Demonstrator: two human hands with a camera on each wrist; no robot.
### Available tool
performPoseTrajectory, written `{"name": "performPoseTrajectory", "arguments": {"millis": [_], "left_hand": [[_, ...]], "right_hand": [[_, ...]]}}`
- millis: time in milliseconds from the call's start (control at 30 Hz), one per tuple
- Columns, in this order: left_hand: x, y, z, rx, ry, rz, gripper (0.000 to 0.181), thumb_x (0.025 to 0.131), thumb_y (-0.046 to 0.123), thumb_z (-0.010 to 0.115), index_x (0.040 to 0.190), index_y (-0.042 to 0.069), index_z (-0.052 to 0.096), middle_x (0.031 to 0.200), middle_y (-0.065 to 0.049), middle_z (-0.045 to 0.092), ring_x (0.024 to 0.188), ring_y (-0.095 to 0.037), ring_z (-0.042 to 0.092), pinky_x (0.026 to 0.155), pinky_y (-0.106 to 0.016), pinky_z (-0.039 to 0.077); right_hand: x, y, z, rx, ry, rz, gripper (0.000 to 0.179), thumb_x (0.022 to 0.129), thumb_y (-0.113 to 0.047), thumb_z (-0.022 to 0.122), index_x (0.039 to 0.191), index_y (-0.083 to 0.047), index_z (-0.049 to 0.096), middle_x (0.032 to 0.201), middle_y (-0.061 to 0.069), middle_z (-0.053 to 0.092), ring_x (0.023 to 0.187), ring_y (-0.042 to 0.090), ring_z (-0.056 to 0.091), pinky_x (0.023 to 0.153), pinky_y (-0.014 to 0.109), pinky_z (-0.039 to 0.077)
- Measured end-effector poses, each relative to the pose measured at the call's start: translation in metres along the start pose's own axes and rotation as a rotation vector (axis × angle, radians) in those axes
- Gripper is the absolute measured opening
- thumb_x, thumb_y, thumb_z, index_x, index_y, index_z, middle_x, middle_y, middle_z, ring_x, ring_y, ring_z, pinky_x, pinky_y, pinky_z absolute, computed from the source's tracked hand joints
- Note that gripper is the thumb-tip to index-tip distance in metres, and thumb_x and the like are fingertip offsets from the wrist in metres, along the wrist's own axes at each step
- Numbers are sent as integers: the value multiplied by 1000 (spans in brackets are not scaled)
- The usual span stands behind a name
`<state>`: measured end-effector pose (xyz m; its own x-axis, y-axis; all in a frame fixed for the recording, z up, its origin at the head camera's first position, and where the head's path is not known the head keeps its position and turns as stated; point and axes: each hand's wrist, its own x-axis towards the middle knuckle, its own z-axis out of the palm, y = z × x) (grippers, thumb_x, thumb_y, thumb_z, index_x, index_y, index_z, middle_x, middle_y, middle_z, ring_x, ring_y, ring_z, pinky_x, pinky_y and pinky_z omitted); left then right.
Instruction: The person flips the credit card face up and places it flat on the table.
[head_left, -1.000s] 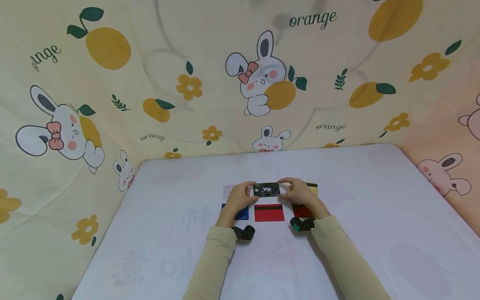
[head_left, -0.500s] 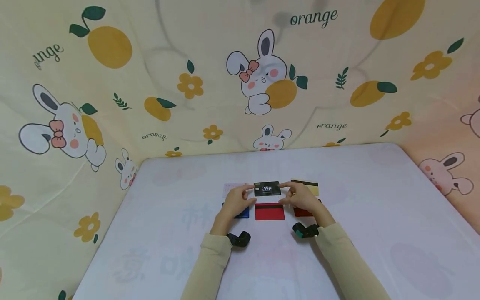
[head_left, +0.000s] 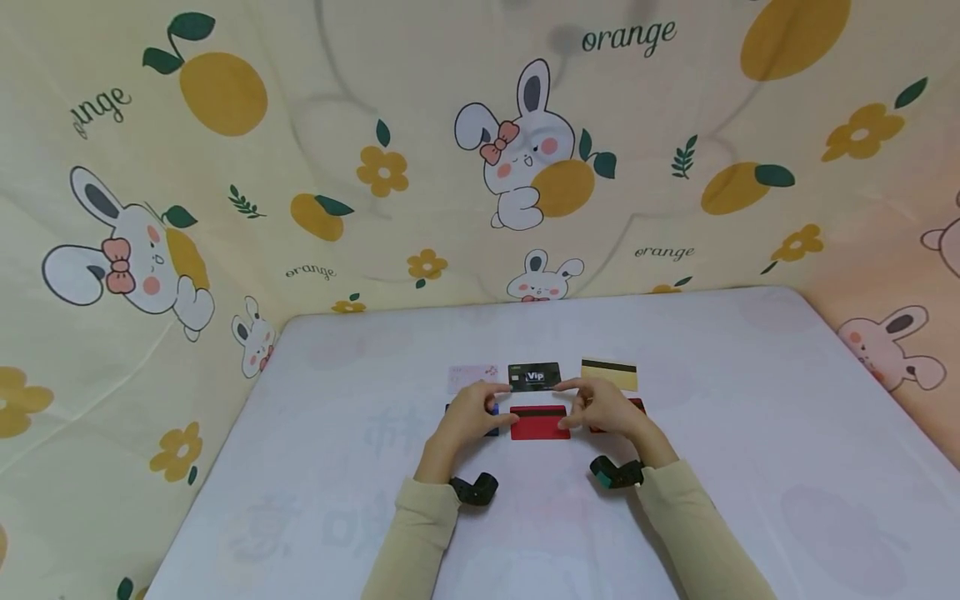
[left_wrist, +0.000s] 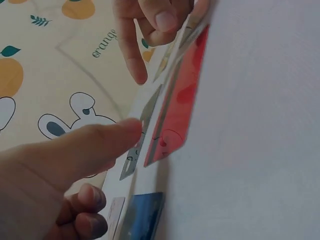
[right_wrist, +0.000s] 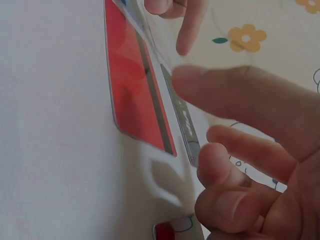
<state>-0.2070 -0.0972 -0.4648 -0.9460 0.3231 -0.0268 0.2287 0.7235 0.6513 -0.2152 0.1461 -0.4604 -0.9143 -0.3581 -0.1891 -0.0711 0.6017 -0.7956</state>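
A black card marked Vip (head_left: 534, 374) lies flat in the middle of the back row. In front of it sits a red card with a dark stripe (head_left: 537, 423). My left hand (head_left: 467, 415) hovers at the red card's left end, thumb and index finger apart. At its right end is my right hand (head_left: 606, 408), spread the same way. Neither hand grips a card; whether the fingertips touch the red one I cannot tell. The left hand partly covers a blue card (left_wrist: 144, 215), the right another red card (right_wrist: 164, 232).
A pale pink card (head_left: 467, 377) lies at the back left and a gold card with a black stripe (head_left: 611, 377) at the back right. The white table (head_left: 360, 367) backs onto a curtain printed with rabbits and oranges.
Both hands have left the black card's ends and come nearer to me, over the red card's ends. The black card now lies between the pale pink and gold ones.
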Motion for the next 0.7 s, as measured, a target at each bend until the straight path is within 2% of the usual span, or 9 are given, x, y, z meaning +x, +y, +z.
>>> {"name": "performPoseTrajectory", "arguments": {"millis": [167, 333, 500, 700], "left_hand": [[-3, 2, 0, 52, -40, 13, 50, 79, 32, 79, 124, 14, 66, 73, 3, 41, 70, -10, 38, 62, -21, 31], [-3, 2, 0, 42, -74, 1, 54, 78, 39, 79, 125, 18, 65, 76, 0, 42, 74, -12, 40, 64, -22, 31], [-3, 0, 1, 27, -104, -6, 59, 74, 41, 81, 126, 21, 65, 81, -2, 45, 78, -11, 41, 64, -23, 32], [-4, -3, 3, 56, -107, 1, 60, 70, 40, 85, 124, 21, 66, 85, -2, 47, 81, -12, 41, 66, -24, 33]], "right_hand": [[-2, 2, 0, 7, -29, -36, 58, 74, -14, 82, 126, -1, 60, 62, -2, 50, 53, 11, 43, 50, 22, 35], [-2, 5, 0, 2, -37, -70, 59, 73, -16, 83, 124, 0, 60, 63, -1, 51, 55, 11, 43, 50, 21, 34], [-3, 6, 0, -24, -40, -78, 56, 74, -16, 82, 122, 1, 61, 63, -1, 51, 59, 11, 45, 55, 22, 35], [-4, 9, -1, -48, -40, -63, 54, 73, -16, 83, 120, 1, 62, 64, 1, 53, 60, 12, 47, 57, 23, 37]]}}
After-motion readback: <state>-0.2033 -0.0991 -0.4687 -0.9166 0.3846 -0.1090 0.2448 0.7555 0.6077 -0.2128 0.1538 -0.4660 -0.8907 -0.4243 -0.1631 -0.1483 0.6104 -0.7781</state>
